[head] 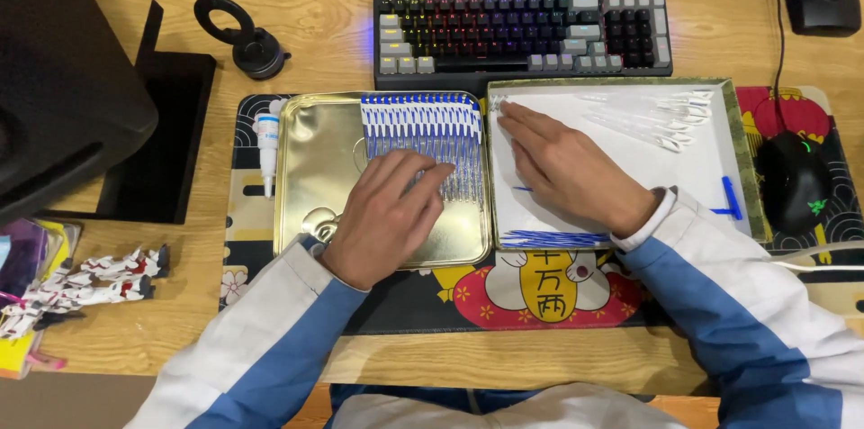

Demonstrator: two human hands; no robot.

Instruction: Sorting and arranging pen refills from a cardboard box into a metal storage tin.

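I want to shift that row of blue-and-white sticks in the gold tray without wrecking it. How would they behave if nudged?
The sticks look thin and light, so they would probably scatter easily. They lie loose side by side, so a sideways push likely fans the row out. The gold tray looks smooth and shiny, so they may slide; the left hand resting on them helps.

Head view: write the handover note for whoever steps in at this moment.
Left hand: flat, fingers spread on the row of blue-and-white sticks in the gold tray.
Right hand: palm down in the white tray, fingertips at its top-left corner.
Done: one neat row fills the gold tray's right side.
Left: clear sticks loose at the white tray's top right, a blue bundle at its lower edge, blue pieces at its right.
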